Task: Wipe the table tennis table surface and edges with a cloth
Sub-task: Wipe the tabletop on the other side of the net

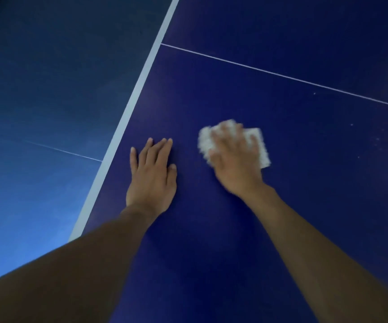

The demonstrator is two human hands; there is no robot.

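Two bare forearms reach out from the bottom of the head view over the dark blue table tennis table [304,217]. The left hand [152,173] lies flat and relaxed on the surface, fingers straight and close together, holding nothing and seemingly taking the person's weight. The right hand [232,159] rests on a white cloth [261,151], fingers spread over it and pressing it to the table rather than bunching it. Hand and cloth are blurred, so the exact finger lie is hard to read. The cloth sits on the playing surface just right of the left hand, with corners showing beyond the fingers on both sides. The step in hand looks like wiping the open surface; doing it well probably calls for even palm pressure, overlapping passes, and keeping the cloth flat so no strip is missed. A few pale specks [351,124] lie further right, likely next to be covered. A thin white line [281,75] crosses the table beyond the hands. The broad white edge stripe [139,89] runs just left of the left hand and looks not yet reached by the cloth. Beyond the stripe is a lighter blue area [36,78]; whether floor or another table cannot be told. The resting left hand itself covers a patch that will need wiping.
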